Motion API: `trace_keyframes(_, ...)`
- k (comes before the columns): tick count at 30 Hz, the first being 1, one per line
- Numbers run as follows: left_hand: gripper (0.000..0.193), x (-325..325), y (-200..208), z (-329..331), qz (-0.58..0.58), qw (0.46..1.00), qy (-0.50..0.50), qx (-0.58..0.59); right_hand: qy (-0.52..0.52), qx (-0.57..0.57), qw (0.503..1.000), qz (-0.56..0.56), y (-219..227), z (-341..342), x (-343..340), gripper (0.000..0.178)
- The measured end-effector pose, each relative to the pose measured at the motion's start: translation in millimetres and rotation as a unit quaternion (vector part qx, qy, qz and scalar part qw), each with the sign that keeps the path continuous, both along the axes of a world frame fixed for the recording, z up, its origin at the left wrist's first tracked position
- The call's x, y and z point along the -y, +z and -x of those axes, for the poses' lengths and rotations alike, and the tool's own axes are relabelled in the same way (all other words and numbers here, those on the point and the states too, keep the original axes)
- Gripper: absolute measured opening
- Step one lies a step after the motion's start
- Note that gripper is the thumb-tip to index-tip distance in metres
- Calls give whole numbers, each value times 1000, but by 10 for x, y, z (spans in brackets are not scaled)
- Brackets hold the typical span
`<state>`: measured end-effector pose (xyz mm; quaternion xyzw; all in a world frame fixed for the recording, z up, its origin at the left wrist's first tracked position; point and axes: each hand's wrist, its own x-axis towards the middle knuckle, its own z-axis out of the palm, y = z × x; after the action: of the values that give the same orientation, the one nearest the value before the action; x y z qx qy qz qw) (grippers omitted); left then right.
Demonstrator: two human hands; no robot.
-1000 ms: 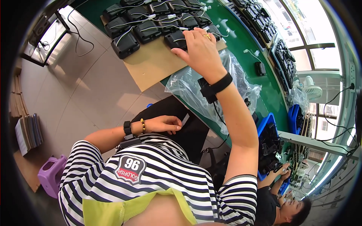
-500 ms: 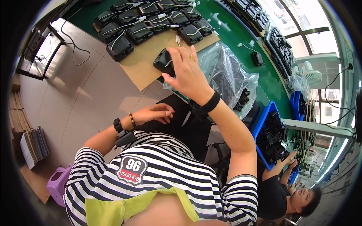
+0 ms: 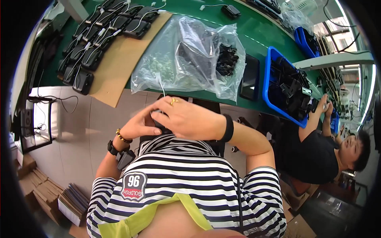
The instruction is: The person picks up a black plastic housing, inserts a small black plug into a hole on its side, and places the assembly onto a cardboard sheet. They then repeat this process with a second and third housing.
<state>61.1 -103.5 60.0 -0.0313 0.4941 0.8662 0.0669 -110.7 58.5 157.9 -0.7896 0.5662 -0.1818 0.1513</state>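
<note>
Close in front of my body, both hands hold a black plastic box-shaped device (image 3: pixel 159 126), mostly hidden by my fingers. A white cable with a small connector (image 3: pixel 159 78) sticks up from it toward the table edge. My left hand (image 3: pixel 138 122) wraps it from the left, thumb bent toward me. My right hand (image 3: pixel 188 117), a ring on one finger, lies over its top and right side with the fingers curled. Several similar black devices (image 3: pixel 133 27) with white cables sit in rows on a cardboard sheet (image 3: pixel 119 59) at the far left.
A clear plastic bag (image 3: pixel 158 65) with small black parts (image 3: pixel 227 59) lies on the green table (image 3: pixel 254 33). Right of it are a dark tablet-like slab (image 3: pixel 250 77) and a blue bin (image 3: pixel 268 93) of black parts. Another person (image 3: pixel 313 152) works at the right.
My right hand has brought the black device back from above the cardboard to my body. My left hand has risen and closed on it too. The view has swung to the right.
</note>
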Motion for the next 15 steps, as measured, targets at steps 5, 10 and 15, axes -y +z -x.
trace_keyframes(5, 71, -174, -333, 309, 125, 985, -109, 44, -41, -49, 998, 31, -363, -133, -407, 40)
trace_keyframes(10, 58, -389, -403, 600, 278, 938, -185, 98, -68, -68, 995, -1, -545, -107, -611, 32)
trace_keyframes(15, 54, -616, -349, 691, 121, 971, -169, 119, -75, 238, 968, 12, -160, 239, -1001, 30)
